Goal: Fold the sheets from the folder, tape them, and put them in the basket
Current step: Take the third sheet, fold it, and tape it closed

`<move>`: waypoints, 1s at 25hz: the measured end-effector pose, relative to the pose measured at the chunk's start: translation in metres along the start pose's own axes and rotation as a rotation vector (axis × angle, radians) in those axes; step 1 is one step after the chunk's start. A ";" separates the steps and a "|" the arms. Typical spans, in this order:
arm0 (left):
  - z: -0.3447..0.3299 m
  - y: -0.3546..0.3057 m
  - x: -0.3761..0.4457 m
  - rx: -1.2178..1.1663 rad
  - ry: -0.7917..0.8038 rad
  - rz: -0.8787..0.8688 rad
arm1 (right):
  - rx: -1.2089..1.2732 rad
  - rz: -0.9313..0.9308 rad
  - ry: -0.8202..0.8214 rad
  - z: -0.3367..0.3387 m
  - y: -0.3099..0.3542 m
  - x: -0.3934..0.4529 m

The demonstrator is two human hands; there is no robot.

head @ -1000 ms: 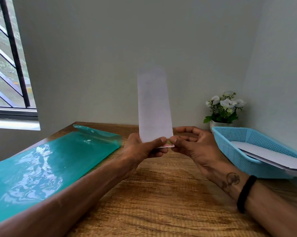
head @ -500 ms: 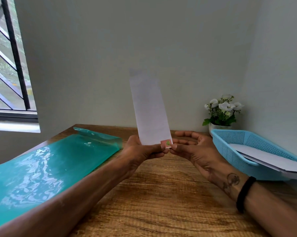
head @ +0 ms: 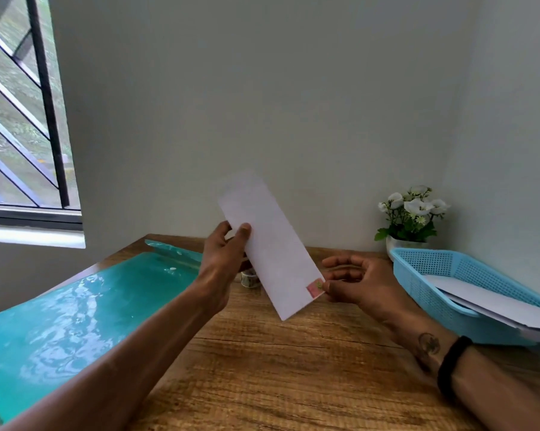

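A folded white sheet (head: pixel 267 244) hangs in the air above the wooden table, tilted with its top leaning left. My left hand (head: pixel 226 253) grips its upper left edge. My right hand (head: pixel 352 283) pinches its lower right edge, thumb on a small pink piece of tape (head: pixel 314 287) stuck there. A small tape roll (head: pixel 250 279) sits on the table, partly hidden behind the sheet. The teal folder (head: pixel 75 309) lies flat on the left. A blue basket (head: pixel 433 269) at the right holds folded white sheets (head: pixel 492 301).
A white pot of white flowers (head: pixel 411 216) stands in the back right corner behind the basket. A barred window (head: pixel 22 119) is at the left. Walls close the table in at the back and right. Bare wood (head: pixel 293 368) lies in front of me.
The sheet has tilted further left and dropped lower. My left hand slid from its bottom edge up to its upper left edge. The tape roll has come into view.
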State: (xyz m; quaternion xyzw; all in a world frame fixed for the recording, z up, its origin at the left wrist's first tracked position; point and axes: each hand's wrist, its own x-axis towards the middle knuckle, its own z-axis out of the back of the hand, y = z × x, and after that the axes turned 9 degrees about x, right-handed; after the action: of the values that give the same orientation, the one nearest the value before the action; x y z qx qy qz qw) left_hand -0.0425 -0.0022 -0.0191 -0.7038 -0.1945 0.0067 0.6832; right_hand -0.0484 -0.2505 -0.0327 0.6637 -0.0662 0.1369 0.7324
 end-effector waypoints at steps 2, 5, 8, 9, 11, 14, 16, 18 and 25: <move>0.005 -0.002 0.002 -0.032 -0.035 -0.022 | -0.068 0.030 -0.029 -0.004 0.003 -0.003; 0.002 -0.005 -0.004 -0.005 0.017 -0.050 | -0.347 0.247 -0.145 -0.005 0.018 -0.007; -0.005 -0.012 -0.013 0.039 0.092 -0.098 | -0.628 0.601 -0.161 -0.003 0.063 0.004; -0.007 -0.018 -0.017 0.033 0.113 -0.118 | -0.729 0.715 -0.152 -0.003 0.084 0.011; -0.014 -0.030 -0.023 0.031 0.163 -0.168 | -0.944 0.868 -0.121 -0.004 0.131 0.026; -0.027 -0.054 -0.030 0.242 0.207 -0.347 | -1.133 0.783 0.035 -0.004 0.198 0.040; -0.035 -0.073 -0.033 0.423 0.196 -0.500 | -1.185 0.676 0.096 -0.003 0.225 0.040; -0.040 -0.090 -0.034 0.559 0.160 -0.646 | -1.235 0.649 0.083 0.003 0.240 0.032; -0.065 -0.116 -0.037 0.855 0.069 -0.931 | -1.321 0.526 -0.024 0.042 0.253 -0.034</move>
State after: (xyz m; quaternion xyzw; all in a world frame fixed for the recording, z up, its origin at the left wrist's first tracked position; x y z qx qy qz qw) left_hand -0.0897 -0.0761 0.0877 -0.2102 -0.4384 -0.2371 0.8411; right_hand -0.1500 -0.2751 0.2036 0.0444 -0.3012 0.2330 0.9236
